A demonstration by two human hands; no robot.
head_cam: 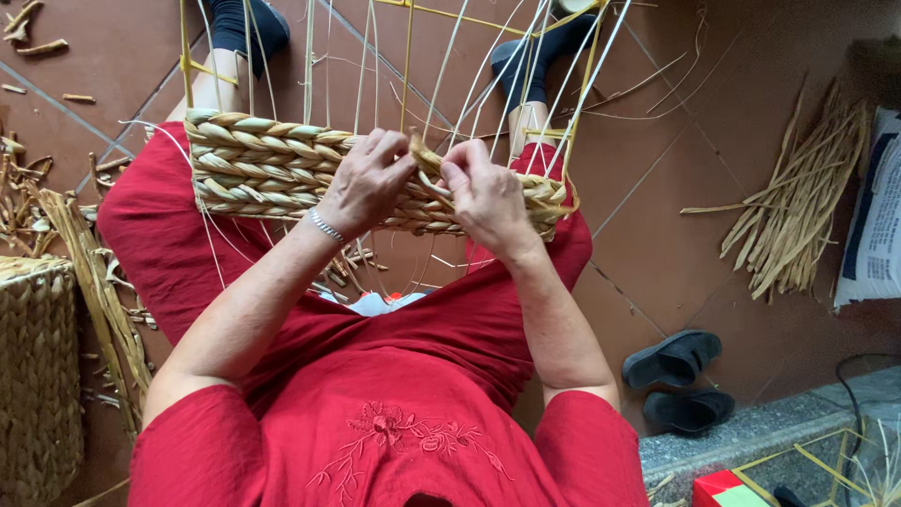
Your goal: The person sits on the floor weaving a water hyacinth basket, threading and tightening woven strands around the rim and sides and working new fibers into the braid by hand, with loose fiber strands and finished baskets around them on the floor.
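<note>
A half-woven basket [253, 164] of twisted straw rope rests on my knees, with thin yellow wire uprights [405, 66] rising from it. My left hand [368, 180] pinches the straw strand [419, 155] at the top edge of the weave. Just to the right of it, my right hand [483, 192] grips the same strand. Both hands meet at the middle of the woven band. A silver bracelet [327, 226] sits on my left wrist.
A finished woven basket [33, 376] stands at the left with loose straw [94, 282] beside it. A bundle of dried stalks [798, 216] lies on the tiled floor at right, next to a white sack [878, 216]. Black sandals [676, 376] sit by a stone step.
</note>
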